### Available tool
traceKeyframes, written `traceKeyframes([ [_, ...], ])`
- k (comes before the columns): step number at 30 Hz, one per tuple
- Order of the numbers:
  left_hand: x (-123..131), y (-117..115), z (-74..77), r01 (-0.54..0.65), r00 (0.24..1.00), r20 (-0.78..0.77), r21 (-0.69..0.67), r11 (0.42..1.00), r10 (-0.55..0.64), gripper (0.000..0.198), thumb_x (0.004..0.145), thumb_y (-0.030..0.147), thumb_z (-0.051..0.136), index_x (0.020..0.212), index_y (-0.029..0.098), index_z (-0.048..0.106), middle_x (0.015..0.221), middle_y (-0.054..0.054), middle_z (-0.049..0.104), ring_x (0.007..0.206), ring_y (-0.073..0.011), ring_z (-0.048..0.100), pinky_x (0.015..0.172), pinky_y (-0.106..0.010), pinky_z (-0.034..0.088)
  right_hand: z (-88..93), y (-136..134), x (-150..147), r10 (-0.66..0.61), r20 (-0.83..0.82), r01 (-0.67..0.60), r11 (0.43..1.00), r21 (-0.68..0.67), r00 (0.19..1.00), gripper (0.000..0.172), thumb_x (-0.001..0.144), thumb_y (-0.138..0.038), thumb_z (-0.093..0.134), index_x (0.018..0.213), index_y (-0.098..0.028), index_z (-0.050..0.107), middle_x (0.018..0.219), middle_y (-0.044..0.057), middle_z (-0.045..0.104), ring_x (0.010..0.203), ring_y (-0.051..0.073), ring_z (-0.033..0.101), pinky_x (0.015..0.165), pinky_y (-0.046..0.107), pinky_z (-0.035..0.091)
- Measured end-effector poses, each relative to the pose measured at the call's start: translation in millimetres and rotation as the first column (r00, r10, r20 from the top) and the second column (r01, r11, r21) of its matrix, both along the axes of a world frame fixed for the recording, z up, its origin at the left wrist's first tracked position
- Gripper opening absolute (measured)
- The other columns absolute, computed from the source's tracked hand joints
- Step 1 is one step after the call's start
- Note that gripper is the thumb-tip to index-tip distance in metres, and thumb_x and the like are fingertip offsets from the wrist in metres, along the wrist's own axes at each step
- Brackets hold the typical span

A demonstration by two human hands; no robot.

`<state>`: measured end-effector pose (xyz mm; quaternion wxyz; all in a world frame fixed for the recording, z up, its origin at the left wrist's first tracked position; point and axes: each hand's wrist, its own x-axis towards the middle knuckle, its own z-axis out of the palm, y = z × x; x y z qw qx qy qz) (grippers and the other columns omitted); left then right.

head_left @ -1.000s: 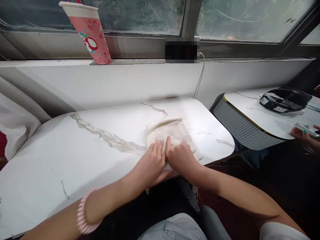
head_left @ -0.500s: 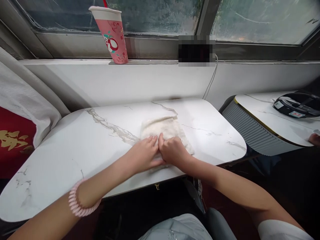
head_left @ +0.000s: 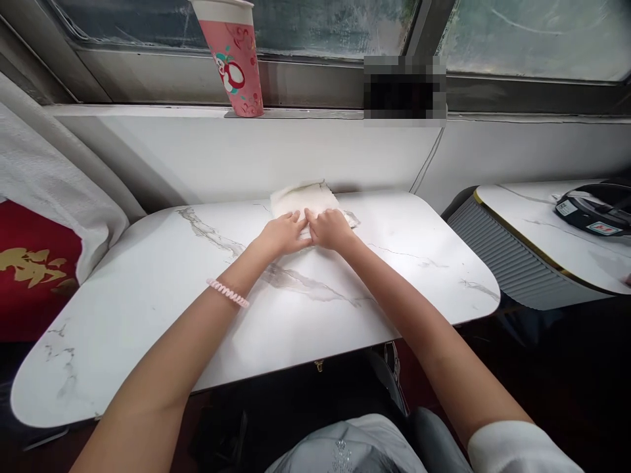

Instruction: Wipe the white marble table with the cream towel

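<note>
An off-white cloth (head_left: pixel 303 197) lies near the back edge of the white marbled table (head_left: pixel 197 328), its far edge against the wall. My left hand (head_left: pixel 286 233) rests on the cloth's near left part with fingers stretched out and thumb pointing right. Beside it, my right hand (head_left: pixel 331 230) presses on the cloth's near right part, its fingers curled down and the thumb out to the left. The two hands almost touch. Part of the cloth is hidden under them.
A pink paper cup (head_left: pixel 236 66) stands on the window sill, with a blurred-out dark object (head_left: pixel 404 92) to its right. A second table (head_left: pixel 532 223) at right holds a black strapped device (head_left: pixel 596 210). A white curtain (head_left: pixel 59 171) hangs at left.
Both hands have moved forward with the cloth, from the middle of the table to its back edge. My view has shifted slightly.
</note>
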<state>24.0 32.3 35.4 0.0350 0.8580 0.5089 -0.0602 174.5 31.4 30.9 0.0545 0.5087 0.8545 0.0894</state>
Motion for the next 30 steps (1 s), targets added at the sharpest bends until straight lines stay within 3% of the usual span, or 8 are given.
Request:
traceKeyframes([
  [4,-13,-36,7.4,0.035,0.999,-0.027,-0.019,0.999,-0.035,0.069,0.094,0.058,0.038,0.149,0.016,0.032,0.15,-0.015,0.042,0.136,-0.029,0.041,0.1,-0.037,0.042,-0.8,-27,-6,0.096,-0.01,-0.096,0.995,0.006,0.995,0.055,0.095,-0.02,0.028,0.143,0.004,0.038,0.092,0.022,0.071,0.083,0.03,0.064,0.066,0.035,0.034],
  [8,-44,-90,9.1,0.082,0.996,-0.038,-0.024,0.996,-0.083,0.07,0.092,0.057,0.044,0.147,0.014,0.036,0.152,-0.015,0.039,0.139,-0.0303,0.038,0.104,-0.039,0.041,0.5,-73,-26,0.27,-0.037,-0.27,0.963,-0.003,0.962,0.055,0.094,-0.023,0.031,0.136,0.01,0.044,0.079,0.02,0.071,0.077,0.03,0.064,0.064,0.036,0.036],
  [14,-108,-186,-3.8,0.071,0.993,0.092,0.033,0.997,-0.073,0.074,0.09,0.07,0.039,0.146,0.021,0.043,0.153,-0.008,0.039,0.14,-0.0282,0.039,0.11,-0.042,0.041,0.3,-153,-56,0.545,-0.118,-0.546,0.837,0.028,0.83,0.054,0.095,-0.025,0.03,0.127,0.013,0.052,0.075,0.021,0.069,0.064,0.027,0.064,0.054,0.035,0.037],
  [17,-126,-214,-8.9,0.009,0.989,0.149,0.048,0.999,-0.016,0.072,0.089,0.072,0.038,0.146,0.028,0.043,0.153,-0.003,0.038,0.138,-0.0274,0.042,0.106,-0.042,0.046,1.0,-175,-55,0.61,-0.168,-0.608,0.791,0.065,0.775,0.056,0.095,-0.034,0.034,0.126,0.008,0.054,0.07,0.017,0.068,0.059,0.023,0.061,0.053,0.033,0.038],
  [20,-127,-221,-9.0,-0.035,0.987,0.16,0.047,0.998,0.028,0.07,0.089,0.073,0.038,0.145,0.031,0.044,0.153,-0.001,0.039,0.138,-0.028,0.042,0.104,-0.042,0.048,1.9,-180,-49,0.597,-0.188,-0.595,0.8,0.071,0.78,0.047,0.094,-0.034,0.037,0.117,0.001,0.06,0.071,0.014,0.066,0.063,0.023,0.059,0.056,0.033,0.041],
  [23,-120,-212,-3.6,-0.097,0.981,0.169,0.016,0.995,0.093,0.065,0.095,0.066,0.032,0.15,0.032,0.035,0.152,0.001,0.04,0.138,-0.0263,0.042,0.103,-0.041,0.048,-3.1,-179,-46,0.556,-0.202,-0.549,0.83,0.096,0.806,0.034,0.094,-0.024,0.039,0.101,-0.004,0.066,0.084,0.015,0.066,0.074,0.023,0.059,0.067,0.037,0.046],
  [27,-112,-181,2.6,-0.133,0.975,0.173,-0.033,0.991,0.137,0.059,0.099,0.058,0.024,0.152,0.031,0.029,0.154,0.002,0.038,0.141,-0.0243,0.038,0.108,-0.04,0.042,-21.2,-169,-55,0.458,-0.15,-0.427,0.882,0.198,0.876,0.043,0.093,-0.015,0.038,0.124,0.008,0.057,0.115,0.026,0.064,0.103,0.03,0.059,0.094,0.045,0.045],
  [30,-108,-140,0.0,-0.131,0.982,0.131,-0.021,0.991,0.133,0.059,0.1,0.055,0.024,0.151,0.028,0.033,0.156,-0.003,0.035,0.142,-0.0267,0.035,0.111,-0.042,0.037,-31.9,-143,-67,0.322,-0.178,-0.292,0.94,0.176,0.93,0.05,0.093,-0.01,0.036,0.137,0.012,0.044,0.129,0.031,0.058,0.119,0.033,0.055,0.103,0.049,0.041],
])
